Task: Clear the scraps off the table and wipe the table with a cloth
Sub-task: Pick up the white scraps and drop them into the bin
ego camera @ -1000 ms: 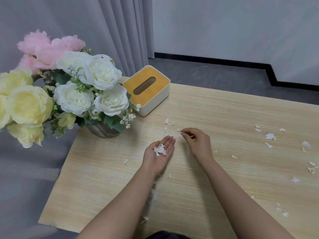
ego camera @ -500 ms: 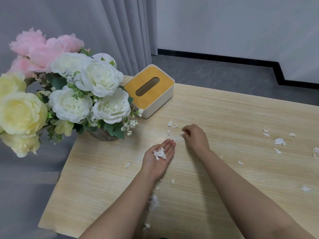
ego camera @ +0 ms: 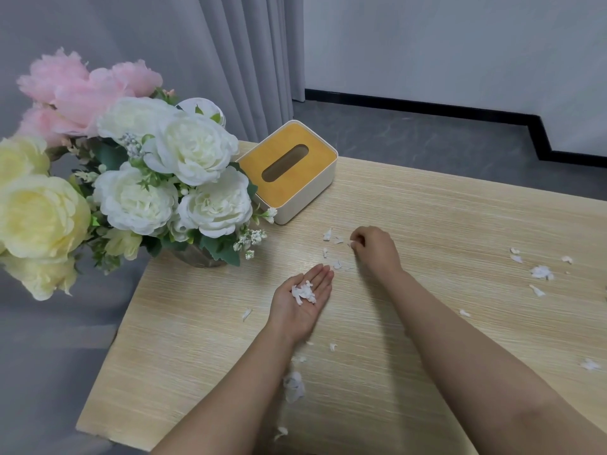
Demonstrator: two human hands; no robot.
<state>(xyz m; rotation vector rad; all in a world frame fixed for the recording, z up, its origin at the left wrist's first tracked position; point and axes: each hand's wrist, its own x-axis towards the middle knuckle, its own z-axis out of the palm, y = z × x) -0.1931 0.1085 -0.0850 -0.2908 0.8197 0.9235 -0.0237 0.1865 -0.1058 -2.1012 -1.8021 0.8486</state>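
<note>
My left hand (ego camera: 303, 302) lies palm up on the wooden table (ego camera: 427, 224), cupping a small pile of white paper scraps (ego camera: 303, 292). My right hand (ego camera: 374, 247) rests just beyond it, fingers curled and pinched at a scrap on the tabletop. A few loose scraps (ego camera: 328, 236) lie right beside its fingertips. More scraps (ego camera: 541, 272) are scattered on the right side, and others (ego camera: 293, 385) lie under my left forearm near the front edge. No cloth is in view.
A vase of white, yellow and pink flowers (ego camera: 193, 156) stands at the table's left corner. A tissue box with a yellow lid (ego camera: 289, 169) sits behind the hands. Grey curtain and floor lie beyond the table edges.
My right hand has moved a little farther from me toward the scraps near the tissue box, pinching at one. My left hand stays palm up with its pile.
</note>
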